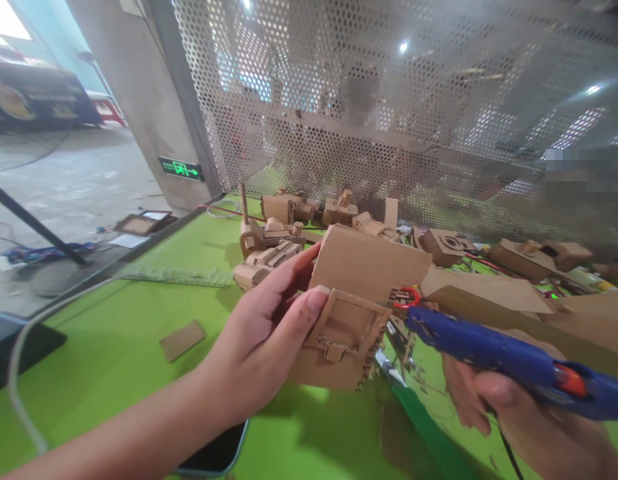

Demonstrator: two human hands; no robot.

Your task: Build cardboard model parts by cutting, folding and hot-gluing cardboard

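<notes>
My left hand point(269, 333) grips a folded cardboard piece point(369, 260), with the thumb on its near face beside a raised square frame and a small tab. Some printed characters show on the cardboard's right edge. In my right hand point(523, 400) is a blue glue gun point(489, 347), its nozzle end pointing left, close to the right side of the cardboard. Whether the nozzle touches the cardboard cannot be made out. Just below the nozzle lies a cutter blade point(390, 368) with a green handle.
Cardboard models point(273, 257) stand along the back of the green table point(123, 347), before a perforated metal screen point(309, 133). A small cardboard scrap point(182, 341) lies left; a phone point(219, 450) lies under my left forearm. Cardboard sheets point(489, 290) lie right.
</notes>
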